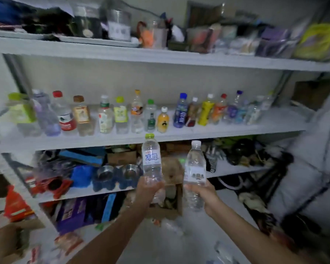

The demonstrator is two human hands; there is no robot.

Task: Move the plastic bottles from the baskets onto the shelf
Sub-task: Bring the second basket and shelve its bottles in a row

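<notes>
While both arms reach forward toward the shelving unit, each hand carries one clear plastic bottle upright.

1. Left hand: fingers are curled round the base of the green-capped bottle. This bottle bears a white label with blue characters. Its cap overlaps the front edge of the middle shelf in this view.
2. Right hand: fingers and thumb are wrapped round the lower half of the white-capped bottle. This bottle sits at 3 o'clock from the green-capped bottle, near it but not touching, with its cap slightly lower.

Both held bottles are in the air, in front of the shelving and just below the middle shelf board.

At 12 o'clock from the held bottles, a row of bottles stands upright along the middle shelf, running from 9 o'clock to 2 o'clock of the view. Identifiable units:
- red-capped bottle, toward 9 o'clock;
- small orange bottle, directly at 12 o'clock from the green-capped bottle;
- dark blue bottle, just at 3 o'clock from the orange one.

The far 3 o'clock end of the middle shelf shows bare board.

On the lower shelf, at 9 o'clock from the left hand, two metal bowls sit side by side. A cardboard box lies behind the two wrists, at 6 o'clock from the held bottles. Top-shelf contents are too blurred to identify.
</notes>
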